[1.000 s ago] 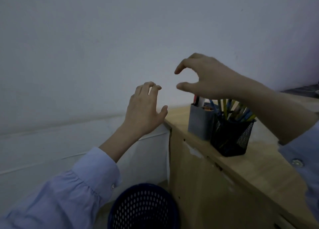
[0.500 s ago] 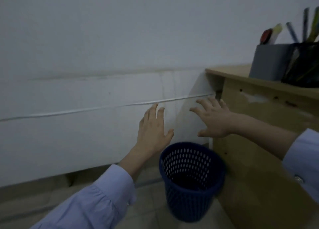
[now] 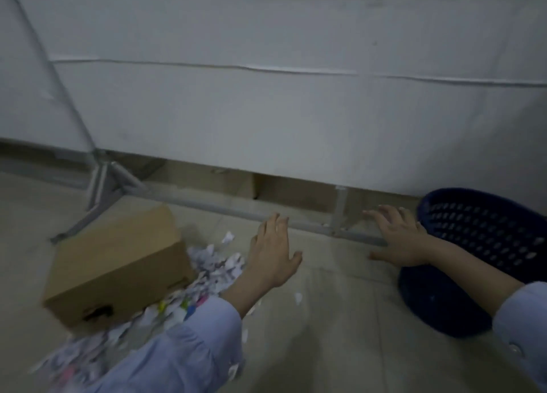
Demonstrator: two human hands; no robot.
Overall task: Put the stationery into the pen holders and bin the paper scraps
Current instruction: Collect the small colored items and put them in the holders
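Head view: left hand (image 3: 273, 252), right hand (image 3: 396, 241) hovering wide, empty; scraps (image 3: 213, 265) lying by box (image 3: 118, 262), bin (image 3: 488, 235) sitting close, likely for scooping.

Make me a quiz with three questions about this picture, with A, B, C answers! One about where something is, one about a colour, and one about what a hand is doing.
1. Where is the pile of paper scraps?
A. On the floor beside the cardboard box
B. On a chair
C. In a drawer

2. What colour is the bin?
A. Red
B. Dark blue
C. Yellow

3. What is the left hand doing?
A. Gripping a pen
B. Squeezing a ball
C. Open, holding nothing

Answers:
1 A, the scraps spill across the floor right by the box's side.
2 B, its wall full of little holes is dark blue.
3 C, its fingers are straight and nothing is in them.
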